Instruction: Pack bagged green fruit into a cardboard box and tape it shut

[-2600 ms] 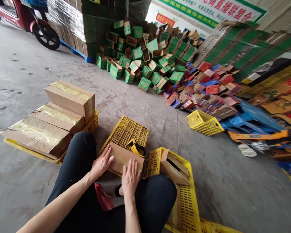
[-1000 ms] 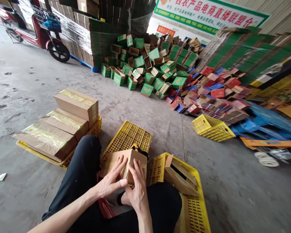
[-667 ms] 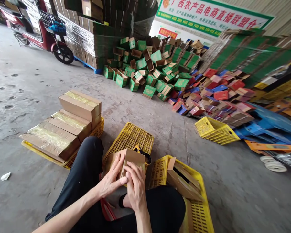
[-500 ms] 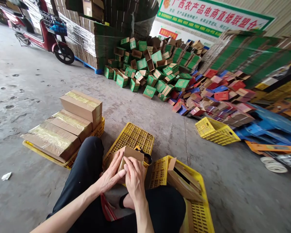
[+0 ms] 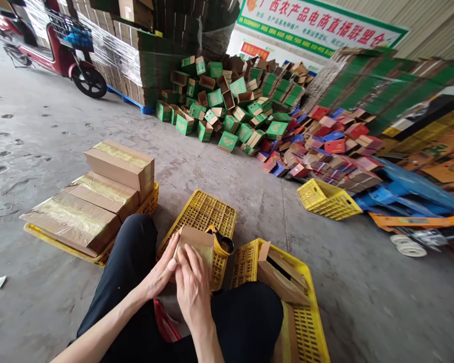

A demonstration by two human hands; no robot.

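Observation:
A small brown cardboard box [image 5: 197, 244] with shiny tape on its face stands on end on an overturned yellow crate [image 5: 204, 214] in front of my knees. My left hand [image 5: 159, 274] cups the box's left side. My right hand [image 5: 191, 292] presses its fingers against the taped near face. Both hands grip the box. A yellow tape dispenser [image 5: 221, 242] lies on the crate just behind and right of the box, partly hidden by it.
Taped brown boxes [image 5: 98, 194] are stacked on a yellow tray at my left. A yellow crate [image 5: 304, 302] at my right holds unfolded cartons. Piles of green [image 5: 227, 101] and red-blue boxes [image 5: 325, 146], another yellow crate [image 5: 325, 197], wrapped pallets and a scooter [image 5: 56, 50] lie farther off.
The box, lying flat under both palms at first, has been lifted and turned upright. It now shows a taped face, and my right hand has slid onto that face.

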